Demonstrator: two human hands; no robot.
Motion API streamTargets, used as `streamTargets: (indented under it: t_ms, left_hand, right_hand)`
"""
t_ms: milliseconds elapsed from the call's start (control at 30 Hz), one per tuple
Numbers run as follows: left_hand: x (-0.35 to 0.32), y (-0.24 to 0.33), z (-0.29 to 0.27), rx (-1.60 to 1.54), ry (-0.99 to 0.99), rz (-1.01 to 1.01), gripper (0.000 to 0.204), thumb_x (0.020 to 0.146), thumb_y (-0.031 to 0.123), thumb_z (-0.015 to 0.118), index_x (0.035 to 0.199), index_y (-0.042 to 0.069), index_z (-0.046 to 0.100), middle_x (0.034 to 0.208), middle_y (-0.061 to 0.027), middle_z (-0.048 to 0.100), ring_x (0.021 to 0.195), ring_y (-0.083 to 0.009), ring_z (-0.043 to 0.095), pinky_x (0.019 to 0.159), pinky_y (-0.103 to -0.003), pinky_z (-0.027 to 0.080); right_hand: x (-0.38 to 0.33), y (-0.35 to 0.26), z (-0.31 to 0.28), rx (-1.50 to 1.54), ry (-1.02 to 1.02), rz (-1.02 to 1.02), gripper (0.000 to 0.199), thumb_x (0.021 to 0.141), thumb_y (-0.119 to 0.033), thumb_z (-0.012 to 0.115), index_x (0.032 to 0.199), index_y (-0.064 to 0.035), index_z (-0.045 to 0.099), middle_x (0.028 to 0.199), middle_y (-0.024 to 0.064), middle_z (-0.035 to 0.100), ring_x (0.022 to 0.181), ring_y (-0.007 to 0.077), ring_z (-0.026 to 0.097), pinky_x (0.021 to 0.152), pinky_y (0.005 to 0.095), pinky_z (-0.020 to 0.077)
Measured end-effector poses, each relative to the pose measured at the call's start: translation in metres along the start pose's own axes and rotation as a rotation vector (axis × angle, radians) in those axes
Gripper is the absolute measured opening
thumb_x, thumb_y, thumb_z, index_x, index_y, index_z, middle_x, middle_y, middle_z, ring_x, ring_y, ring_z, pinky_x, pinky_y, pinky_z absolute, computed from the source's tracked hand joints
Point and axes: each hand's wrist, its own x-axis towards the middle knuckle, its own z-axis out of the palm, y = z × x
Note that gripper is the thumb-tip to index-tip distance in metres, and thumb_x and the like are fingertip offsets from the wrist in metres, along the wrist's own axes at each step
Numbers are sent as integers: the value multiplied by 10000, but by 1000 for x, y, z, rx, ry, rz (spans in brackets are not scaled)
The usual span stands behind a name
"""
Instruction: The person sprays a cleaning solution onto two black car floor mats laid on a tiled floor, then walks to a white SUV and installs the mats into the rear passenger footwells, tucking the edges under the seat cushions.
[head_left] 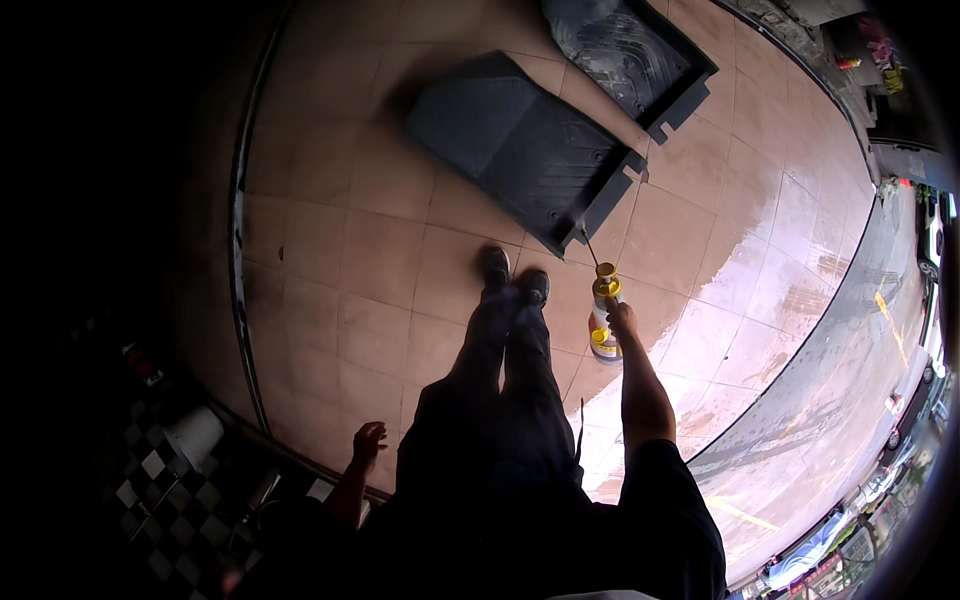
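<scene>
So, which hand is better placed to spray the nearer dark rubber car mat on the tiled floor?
Right, probably. The right hand already grips the yellow-capped spray bottle, its thin nozzle reaching toward the nearer dark rubber car mat. The left hand hangs empty and low, farther away.

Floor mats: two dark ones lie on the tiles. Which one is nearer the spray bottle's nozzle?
The lower, nearer mat, just ahead of the shoes. The spray bottle in the right hand points its wand at that mat's corner; the other mat lies farther up, near the picture's top edge.

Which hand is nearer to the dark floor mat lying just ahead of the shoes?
Right. The right hand holds a yellow spray bottle whose thin nozzle reaches the nearer floor mat. The left hand hangs back by the left hip, empty, far from it.
</scene>
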Motion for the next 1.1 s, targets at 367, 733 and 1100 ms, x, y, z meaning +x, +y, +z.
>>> streamTargets:
  t_ms: [367, 733, 1100]
  left_hand:
    - [5, 41, -24, 102, 40, 27, 270, 849, 256, 544, 1054, 81, 555, 936, -59, 564, 851, -171, 550, 666, -332, 485]
    - [-7, 41, -21, 113, 91, -9, 266, 855, 257, 537, 1050, 78, 558, 950, -65, 573, 862, -175, 560, 667, -327, 479]
    - [-5, 52, -10, 117, -1, -17, 261, 865, 232, 511, 1068, 74, 554, 972, -81, 567, 885, -194, 557, 703, -343, 481]
  right_hand:
    - [57, -90, -1, -94, 157, -266, 618, 857, -509, 347, 984, 49, 579, 956, 310, 568, 958, 437, 539, 813, 473, 410]
    - [67, -135, 62, -274, -68, -583, 559, 849, -493, 367, 1058, -14, 565, 985, 242, 592, 968, 389, 550, 818, 441, 415]
    - [20, 17, 59, -375, -172, -188, 630, 825, -547, 365, 1045, 2, 580, 1022, 271, 569, 1012, 404, 525, 854, 448, 398]
